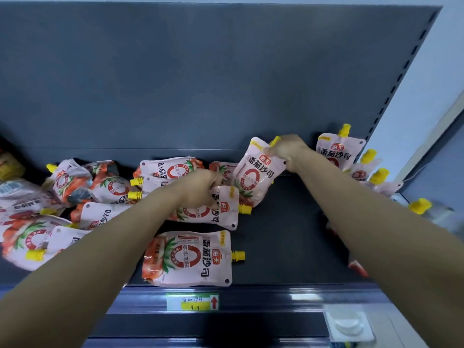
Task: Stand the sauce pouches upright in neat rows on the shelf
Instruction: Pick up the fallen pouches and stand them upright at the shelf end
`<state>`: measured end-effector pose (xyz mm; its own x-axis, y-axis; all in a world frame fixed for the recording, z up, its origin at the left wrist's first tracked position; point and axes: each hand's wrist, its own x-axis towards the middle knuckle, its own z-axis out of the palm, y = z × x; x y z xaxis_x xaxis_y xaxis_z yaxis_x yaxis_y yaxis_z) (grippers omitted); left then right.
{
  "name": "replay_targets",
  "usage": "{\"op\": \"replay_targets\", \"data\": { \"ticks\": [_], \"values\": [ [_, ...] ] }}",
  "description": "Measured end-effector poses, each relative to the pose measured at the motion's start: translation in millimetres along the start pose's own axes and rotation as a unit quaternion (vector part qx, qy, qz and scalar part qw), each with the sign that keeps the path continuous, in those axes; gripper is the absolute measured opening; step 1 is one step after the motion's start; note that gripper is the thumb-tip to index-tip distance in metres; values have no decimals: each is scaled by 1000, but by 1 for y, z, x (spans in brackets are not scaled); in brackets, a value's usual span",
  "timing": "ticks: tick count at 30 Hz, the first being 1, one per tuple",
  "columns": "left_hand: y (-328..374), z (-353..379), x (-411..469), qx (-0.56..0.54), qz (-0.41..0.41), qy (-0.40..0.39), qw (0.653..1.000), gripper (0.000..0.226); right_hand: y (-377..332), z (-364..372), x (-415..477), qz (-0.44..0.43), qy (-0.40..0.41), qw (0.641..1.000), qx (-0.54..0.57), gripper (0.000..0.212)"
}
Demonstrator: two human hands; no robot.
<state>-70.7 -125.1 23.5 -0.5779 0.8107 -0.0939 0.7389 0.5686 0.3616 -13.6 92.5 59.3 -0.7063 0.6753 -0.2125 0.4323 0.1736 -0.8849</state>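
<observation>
My right hand [286, 150] pinches the top edge of a tilted pouch [253, 178], fingers curled; my left hand [200, 187] grips a flat-lying pouch [223, 209] just beside it. Upright pouches [340, 151] stand at the far right of the shelf [288, 234] — a loose heap [75, 194] lies at the left.

Shop, likely a supermarket aisle. Dark metal gondola shelf [288, 234] and back panel [175, 71], with a slotted upright [401, 79] up and right of the fingers of the right hand [286, 149]. Price label [192, 301] in the front rail, below the fingers of the left hand [200, 184]; blurred, maybe 9.9. Many identical spouted sauce pouches [187, 258] lie around both sets of fingers.
</observation>
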Motion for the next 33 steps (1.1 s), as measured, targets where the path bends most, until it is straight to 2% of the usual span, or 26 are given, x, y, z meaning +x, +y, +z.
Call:
{"op": "replay_targets", "data": {
  "ticks": [2, 4, 6, 9, 11, 16, 19, 23, 26, 29, 33],
  "values": [
    [3, -3, 0, -40, 2, 11, 999, 22, -6, -9, -4, -35, 3, 998, -51, 12],
    [5, -4, 0, -100, 7, 30, 994, 24, -7, -17, -8, -64, 41, 988, -135, 6],
    [11, -7, 0, -167, 10, 42, 985, 26, -7, -25, -9, -87, 79, 972, -203, 17],
    [19, -9, 7, -224, -15, 83, 971, 15, -7, -33, -14, -102, 102, 954, -261, 21],
    [24, -7, 11, -243, -32, 113, 963, 23, -6, -37, -15, -114, 107, 945, -287, 22],
    [44, 3, 15, -316, -41, 128, 939, 24, -5, -41, -16, -111, 93, 956, -254, 16],
    [53, 5, 19, -319, -38, 125, 939, 14, -8, -43, -18, -114, 62, 954, -269, 20],
    [66, 8, 16, -344, -19, 97, 934, 15, -14, -48, -22, -120, 2, 952, -283, 30],
    [75, 10, 14, -323, -15, 105, 940, 15, -19, -52, -28, -124, -14, 951, -282, 31],
    [82, 12, 12, -301, -15, 112, 947, 14, -25, -55, -34, -128, -10, 953, -274, 31],
    [80, 13, 5, -309, -23, 123, 943, 17, -42, -44, -47, -176, 15, 944, -280, 28]
  ]
}}
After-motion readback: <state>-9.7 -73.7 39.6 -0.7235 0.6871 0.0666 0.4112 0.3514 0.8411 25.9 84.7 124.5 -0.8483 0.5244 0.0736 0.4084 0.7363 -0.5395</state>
